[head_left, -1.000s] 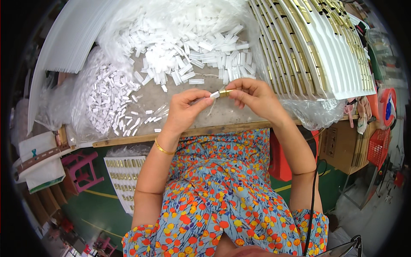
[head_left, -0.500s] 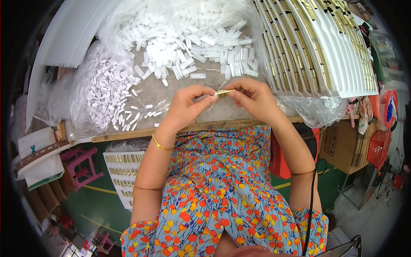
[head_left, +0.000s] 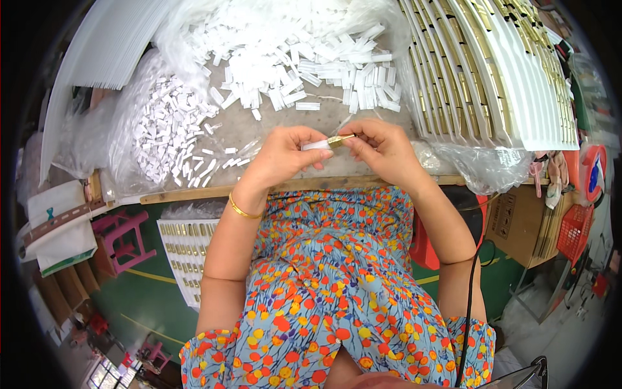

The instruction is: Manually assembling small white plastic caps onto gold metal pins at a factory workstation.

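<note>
Close over the near part of the worktop, my two hands meet at one small assembly. My left hand [head_left: 283, 154] is closed, pinching a white translucent sleeve [head_left: 315, 145] between thumb and fingers. A slim gold-coloured metal piece [head_left: 341, 139] with a dark tip meets the sleeve's right end; how far it goes in I cannot make out. My right hand [head_left: 386, 149] pinches that metal piece near its tip, fingers closed. Beyond my hands lies a heap of clear-white plastic sleeves [head_left: 278, 81]. Left of it is a pile of smaller white pieces [head_left: 170, 126].
White trays [head_left: 512, 97] with rows of gold-coloured pieces are stacked at the right. A stack of white sheets [head_left: 116, 48] stands at the far left. The table's wooden front edge [head_left: 311, 187] runs before me. Crumpled clear plastic [head_left: 483, 165] hangs at the right edge.
More of the white sleeve now shows in my left hand, with the gold-coloured piece at its end. My right hand still pinches the metal piece. The whole view has shifted slightly.
</note>
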The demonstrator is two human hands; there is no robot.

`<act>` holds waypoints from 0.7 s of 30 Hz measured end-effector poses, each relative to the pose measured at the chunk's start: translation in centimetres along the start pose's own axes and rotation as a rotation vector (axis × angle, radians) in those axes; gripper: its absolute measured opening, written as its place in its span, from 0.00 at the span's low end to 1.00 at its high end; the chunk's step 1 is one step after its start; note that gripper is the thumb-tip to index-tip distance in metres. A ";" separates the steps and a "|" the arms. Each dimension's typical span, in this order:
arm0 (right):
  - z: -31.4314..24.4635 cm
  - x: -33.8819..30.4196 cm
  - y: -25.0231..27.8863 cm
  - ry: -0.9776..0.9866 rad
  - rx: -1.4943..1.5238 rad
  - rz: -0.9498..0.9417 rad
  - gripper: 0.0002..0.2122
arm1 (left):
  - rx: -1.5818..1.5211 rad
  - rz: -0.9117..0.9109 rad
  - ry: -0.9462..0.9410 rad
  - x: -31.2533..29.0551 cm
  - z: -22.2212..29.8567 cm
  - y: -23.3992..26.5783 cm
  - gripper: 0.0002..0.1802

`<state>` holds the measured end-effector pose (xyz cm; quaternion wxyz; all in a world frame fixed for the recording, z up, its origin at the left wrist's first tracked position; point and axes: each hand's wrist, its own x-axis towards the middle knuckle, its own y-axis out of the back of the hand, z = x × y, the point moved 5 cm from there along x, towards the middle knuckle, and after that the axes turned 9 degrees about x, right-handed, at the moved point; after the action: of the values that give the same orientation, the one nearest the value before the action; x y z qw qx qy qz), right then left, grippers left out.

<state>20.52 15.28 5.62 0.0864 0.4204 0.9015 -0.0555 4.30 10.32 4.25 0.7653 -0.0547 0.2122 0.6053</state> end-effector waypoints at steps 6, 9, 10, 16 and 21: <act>0.8 -0.6 -0.3 -0.064 0.107 0.032 0.08 | -0.061 -0.049 0.006 0.0 0.0 0.1 0.08; 0.6 -0.8 -0.7 -0.033 0.080 0.024 0.07 | -0.049 -0.069 0.011 -0.2 0.1 0.3 0.09; 0.5 -0.9 -0.7 -0.042 0.097 0.042 0.06 | -0.010 -0.078 0.009 -0.3 0.1 0.3 0.09; 0.1 -1.4 -1.1 0.067 0.019 0.049 0.05 | -0.073 -0.090 -0.024 -0.2 -0.1 -0.2 0.08; 1.3 -1.9 -1.5 -0.064 0.090 0.021 0.06 | -0.119 -0.091 0.027 -0.8 -0.7 -1.0 0.06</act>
<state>20.73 12.69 4.81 0.0967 0.4315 0.8904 -0.1082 4.94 9.05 3.75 0.7844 -0.1179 0.1835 0.5806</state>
